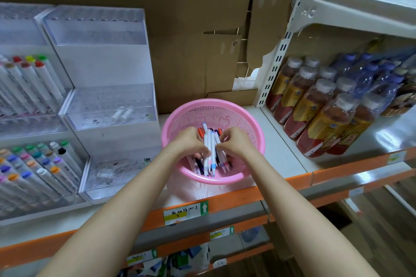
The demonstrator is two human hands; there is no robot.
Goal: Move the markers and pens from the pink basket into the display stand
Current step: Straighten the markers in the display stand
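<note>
A round pink basket (252, 123) stands on the white shelf and holds a pile of markers and pens (210, 150) with white barrels and coloured caps. Both my hands are inside it. My left hand (190, 141) curls its fingers round a bunch of the white pens from the left. My right hand (234, 141) pinches the same bunch from the right. Left of the basket stands the clear tiered display stand (108, 105); its near column of tiers holds almost nothing, only a couple of small white pieces.
A second stand column at the far left (33, 87) is full of colour-capped markers. Bottled drinks (315, 105) crowd the shelf to the right. Brown cardboard (191, 29) backs the shelf. An orange shelf edge (236, 198) with price tags runs along the front.
</note>
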